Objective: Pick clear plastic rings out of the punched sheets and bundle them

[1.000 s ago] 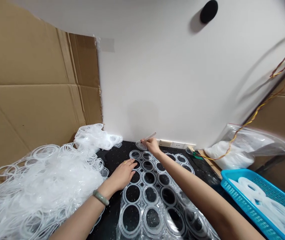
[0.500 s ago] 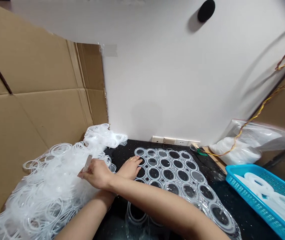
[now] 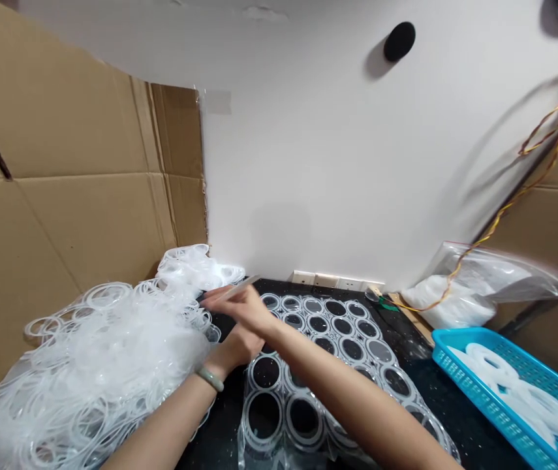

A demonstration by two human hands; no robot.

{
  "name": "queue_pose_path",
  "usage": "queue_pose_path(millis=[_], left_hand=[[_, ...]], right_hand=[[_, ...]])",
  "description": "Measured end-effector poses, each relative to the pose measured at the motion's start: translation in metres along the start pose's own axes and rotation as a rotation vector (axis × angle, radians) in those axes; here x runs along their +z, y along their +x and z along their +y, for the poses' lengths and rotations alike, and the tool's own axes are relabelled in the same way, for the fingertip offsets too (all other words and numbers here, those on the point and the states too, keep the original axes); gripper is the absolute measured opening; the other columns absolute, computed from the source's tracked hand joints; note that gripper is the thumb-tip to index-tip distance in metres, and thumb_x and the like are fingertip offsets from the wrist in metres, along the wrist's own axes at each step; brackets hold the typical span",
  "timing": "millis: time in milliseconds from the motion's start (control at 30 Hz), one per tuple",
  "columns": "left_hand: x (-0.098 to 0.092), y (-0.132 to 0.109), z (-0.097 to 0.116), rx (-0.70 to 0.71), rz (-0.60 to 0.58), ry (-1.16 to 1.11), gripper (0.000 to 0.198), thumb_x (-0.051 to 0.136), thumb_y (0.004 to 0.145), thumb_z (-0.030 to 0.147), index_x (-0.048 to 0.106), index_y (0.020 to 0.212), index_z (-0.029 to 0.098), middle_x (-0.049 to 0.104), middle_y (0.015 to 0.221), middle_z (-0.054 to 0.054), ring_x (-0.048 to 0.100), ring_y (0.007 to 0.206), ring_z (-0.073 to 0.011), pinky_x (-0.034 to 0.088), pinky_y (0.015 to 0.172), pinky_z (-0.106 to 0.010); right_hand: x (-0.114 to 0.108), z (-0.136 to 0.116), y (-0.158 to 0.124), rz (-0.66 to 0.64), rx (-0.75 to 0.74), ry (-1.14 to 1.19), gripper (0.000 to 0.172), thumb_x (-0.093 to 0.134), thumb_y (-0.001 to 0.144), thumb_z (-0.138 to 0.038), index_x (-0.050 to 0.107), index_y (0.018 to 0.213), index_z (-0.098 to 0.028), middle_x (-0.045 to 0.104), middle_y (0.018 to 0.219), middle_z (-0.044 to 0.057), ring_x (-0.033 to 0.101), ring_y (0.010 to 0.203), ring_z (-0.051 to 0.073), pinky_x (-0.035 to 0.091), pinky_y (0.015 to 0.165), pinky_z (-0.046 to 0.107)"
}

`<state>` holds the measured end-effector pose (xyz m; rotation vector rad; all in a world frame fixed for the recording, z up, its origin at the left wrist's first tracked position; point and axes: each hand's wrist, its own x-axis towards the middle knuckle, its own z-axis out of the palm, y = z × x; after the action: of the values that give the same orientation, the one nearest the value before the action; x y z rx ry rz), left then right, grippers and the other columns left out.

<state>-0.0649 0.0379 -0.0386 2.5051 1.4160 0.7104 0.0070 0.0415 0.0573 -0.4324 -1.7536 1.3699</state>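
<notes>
My right hand [image 3: 242,307] reaches across over my left wrist area and is closed on a thin, pale flat strip [image 3: 245,284], whose kind I cannot make out. Just below it, my left hand [image 3: 242,343] rests at the left edge of a clear plastic sheet of rings [image 3: 286,391]; its fingers are mostly hidden. A green bangle [image 3: 210,378] circles the left wrist. The sheet has rows of round white-rimmed rings and lies flat on the black speckled tabletop [image 3: 220,418]. Left of both hands spreads a big heap of loose translucent plastic rings [image 3: 112,365].
On the right a blue basket [image 3: 498,398] holds white ring-shaped pieces [image 3: 498,369]. Behind it lies a clear bag with white contents [image 3: 455,303]. Wall sockets [image 3: 325,281] line the back, a yellow-brown cable [image 3: 504,212] hangs at right, and cardboard [image 3: 87,176] stands at left.
My right hand has moved right, from over the ring heap to above my left hand, still with the strip. My left hand has drawn back toward me, from spread on the sheet. The view has shifted slightly.
</notes>
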Motion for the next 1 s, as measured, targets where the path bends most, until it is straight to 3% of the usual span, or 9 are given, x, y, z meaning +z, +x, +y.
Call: queue_pose_path(millis=[33, 133, 200, 267, 367, 500, 667, 833, 1000], left_hand=[[-0.004, 0.001, 0.002, -0.008, -0.013, -0.002, 0.035, 0.051, 0.09, 0.02, 0.062, 0.123, 0.018, 0.062, 0.13, -0.009, 0.053, 0.125, -0.0303, 0.037, 0.109, -0.045], [-0.015, 0.008, 0.009, -0.045, -0.058, 0.002, 0.035, 0.056, 0.088, 0.024, 0.063, 0.122, 0.018, 0.063, 0.129, -0.01, 0.055, 0.123, -0.0279, 0.041, 0.106, -0.038], [-0.02, 0.015, 0.011, -0.074, -0.072, 0.014, 0.036, 0.056, 0.087, 0.025, 0.064, 0.122, 0.018, 0.063, 0.128, -0.011, 0.055, 0.122, -0.0266, 0.041, 0.104, -0.035], [-0.023, 0.022, 0.012, -0.108, -0.081, 0.038, 0.037, 0.057, 0.087, 0.025, 0.064, 0.122, 0.017, 0.066, 0.124, -0.012, 0.059, 0.118, -0.0267, 0.043, 0.101, -0.034], [-0.025, 0.037, 0.011, -0.158, -0.085, 0.091, 0.034, 0.057, 0.087, 0.026, 0.066, 0.119, 0.018, 0.07, 0.114, -0.011, 0.065, 0.107, -0.027, 0.047, 0.092, -0.033], [-0.026, 0.065, 0.007, -0.196, -0.097, 0.173, 0.028, 0.056, 0.088, 0.022, 0.067, 0.113, 0.017, 0.072, 0.094, -0.009, 0.068, 0.091, -0.0245, 0.049, 0.082, -0.032], [-0.026, 0.092, 0.0, -0.128, -0.196, 0.241, 0.022, 0.062, 0.091, 0.033, 0.064, 0.102, 0.014, 0.065, 0.104, -0.007, 0.064, 0.093, -0.0203, 0.052, 0.084, -0.039], [-0.024, 0.097, -0.003, -0.099, -0.274, 0.255, 0.026, 0.059, 0.094, 0.033, 0.061, 0.112, 0.014, 0.063, 0.111, -0.008, 0.063, 0.095, -0.0202, 0.054, 0.082, -0.04], [-0.023, 0.1, -0.009, -0.101, -0.315, 0.219, 0.027, 0.059, 0.094, 0.032, 0.06, 0.114, 0.014, 0.063, 0.112, -0.008, 0.063, 0.095, -0.0202, 0.054, 0.082, -0.04]], right_hand=[[-0.022, 0.009, -0.002, 0.183, -0.007, -0.047, 0.028, 0.072, 0.075, -0.047, 0.077, 0.083, -0.02, 0.074, 0.094, 0.006, 0.067, 0.096, 0.022, 0.051, 0.089, 0.035], [-0.09, 0.043, -0.014, 0.458, 0.05, -0.252, 0.039, 0.067, 0.076, -0.055, 0.076, 0.085, -0.018, 0.075, 0.086, 0.008, 0.069, 0.086, 0.024, 0.054, 0.084, 0.036], [-0.124, 0.063, -0.025, 0.52, 0.078, -0.284, 0.048, 0.064, 0.076, -0.059, 0.075, 0.09, -0.014, 0.074, 0.075, 0.009, 0.07, 0.073, 0.025, 0.056, 0.073, 0.037], [-0.142, 0.078, -0.034, 0.549, 0.1, -0.298, 0.055, 0.056, 0.08, -0.061, 0.074, 0.099, -0.012, 0.072, 0.065, 0.008, 0.069, 0.061, 0.025, 0.056, 0.063, 0.037], [-0.149, 0.091, -0.041, 0.569, 0.111, -0.329, 0.052, 0.048, 0.087, -0.054, 0.072, 0.106, -0.012, 0.073, 0.068, 0.009, 0.07, 0.061, 0.025, 0.057, 0.062, 0.036], [-0.149, 0.093, -0.044, 0.538, 0.114, -0.427, 0.032, 0.05, 0.086, -0.031, 0.074, 0.101, -0.017, 0.076, 0.08, 0.007, 0.072, 0.079, 0.023, 0.055, 0.078, 0.034], [-0.152, 0.092, -0.044, 0.469, 0.151, -0.577, 0.028, 0.056, 0.07, -0.009, 0.076, 0.087, -0.019, 0.077, 0.086, 0.005, 0.071, 0.087, 0.023, 0.051, 0.083, 0.031], [-0.154, 0.095, -0.043, 0.405, 0.172, -0.656, 0.036, 0.069, 0.062, -0.009, 0.074, 0.095, -0.022, 0.076, 0.095, 0.004, 0.069, 0.093, 0.023, 0.049, 0.088, 0.032], [-0.155, 0.095, -0.044, 0.376, 0.187, -0.698, 0.036, 0.074, 0.063, -0.013, 0.073, 0.097, -0.023, 0.075, 0.099, 0.004, 0.066, 0.1, 0.024, 0.045, 0.094, 0.036]])
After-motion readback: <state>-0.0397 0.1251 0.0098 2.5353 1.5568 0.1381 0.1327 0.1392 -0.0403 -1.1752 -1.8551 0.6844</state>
